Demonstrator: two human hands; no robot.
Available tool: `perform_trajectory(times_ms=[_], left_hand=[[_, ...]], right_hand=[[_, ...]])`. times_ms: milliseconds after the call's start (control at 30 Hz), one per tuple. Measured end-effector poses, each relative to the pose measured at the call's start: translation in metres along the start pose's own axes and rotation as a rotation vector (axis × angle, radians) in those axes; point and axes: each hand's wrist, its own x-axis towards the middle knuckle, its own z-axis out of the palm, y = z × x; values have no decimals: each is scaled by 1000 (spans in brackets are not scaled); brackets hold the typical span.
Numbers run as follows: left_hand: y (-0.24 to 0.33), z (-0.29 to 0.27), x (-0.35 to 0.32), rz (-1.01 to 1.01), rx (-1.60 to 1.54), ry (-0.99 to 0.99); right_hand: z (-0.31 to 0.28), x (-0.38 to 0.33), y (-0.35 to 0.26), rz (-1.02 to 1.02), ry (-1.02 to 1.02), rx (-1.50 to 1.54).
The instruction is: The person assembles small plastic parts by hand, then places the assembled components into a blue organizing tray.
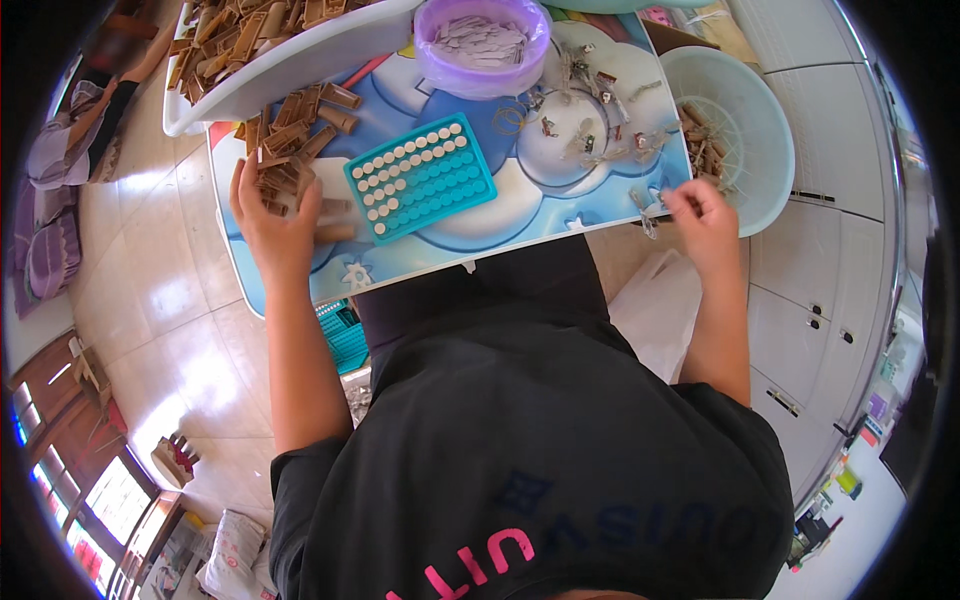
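Observation:
My left hand (277, 218) reaches over a loose pile of brown tube-like pieces (292, 132) on the table's left side, thumb and fingers apart. A few of the pieces lie under and beside it, partly hidden by the fingers. Between my hands sits a teal tray (432, 208) with rows of round slots; white round discs (410, 150) fill its far rows and part of the left side. At the table's right edge my right hand (708, 222) is closed, fingertips together; whatever they hold is too small to make out. Small clear-wrapped bits (645, 212) lie just left of it.
A large white tub (290, 65) heaped with brown pieces stands at the far left. A purple-lined bowl (428, 60) of pale slips is at the back. Small metal bits (585, 142) lie scattered right of centre. A pale green basin (765, 150) with brown pieces stands beyond the right edge.

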Motion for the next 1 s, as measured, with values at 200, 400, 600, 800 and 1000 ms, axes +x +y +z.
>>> perform_trajectory(times_ms=[200, 400, 600, 800, 1000], left_hand=[[7, -17, -19, -12, -49, 1], [37, -23, -39, 142, -271, 128], [115, -4, -58, -405, -1113, -832], [125, 10, -55, -842, -1454, -995], [113, 2, -64, -794, -1237, -1029]], right_hand=[[15, -25, -12, -89, -106, -317], [10, -11, -31, -61, 84, 369], [23, -26, -75, -99, -72, 699], [56, -49, -91, -326, -386, 716], [74, -52, -88, -316, -591, 630]])
